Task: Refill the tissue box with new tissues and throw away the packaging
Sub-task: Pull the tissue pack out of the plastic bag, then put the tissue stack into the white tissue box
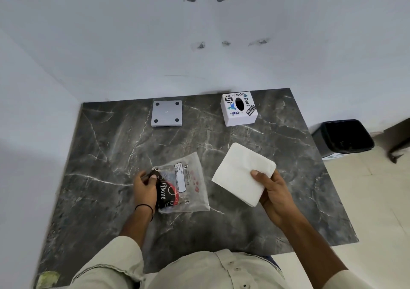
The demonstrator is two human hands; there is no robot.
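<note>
Pale shirt front [213, 271] and rolled sleeve [115, 264] fill the bottom of the frame as a person stands at a dark marble table [115, 155] pushed against a white wall [133, 33].

Right hand [274, 192] is closed on a stack of white tissues [243, 174], thumb on top and fingers underneath, holding the stack tilted and lifted off the stone. Left hand [145, 188], a black band [145, 208] on its wrist, pinches the near left edge of a clear plastic wrapper [185, 190] between thumb and curled fingers; the wrapper lies flat on the table just to that hand's right, its printed label facing up and the word "Dove" legible beside the fingers. Wrapper and tissues sit apart, a strip of bare marble between them.

Beyond the right hand, near the table's far edge, stands the white tissue box [239, 109], covered in stickers, its dark oval slot facing up. Beyond the left hand, also toward the far edge, a grey square base plate [166, 113] lies with four dark feet showing, well apart from the box.

Off the table, to the right of the right hand, a black bin [345, 137] stands on the light floor tiles [377, 200].
</note>
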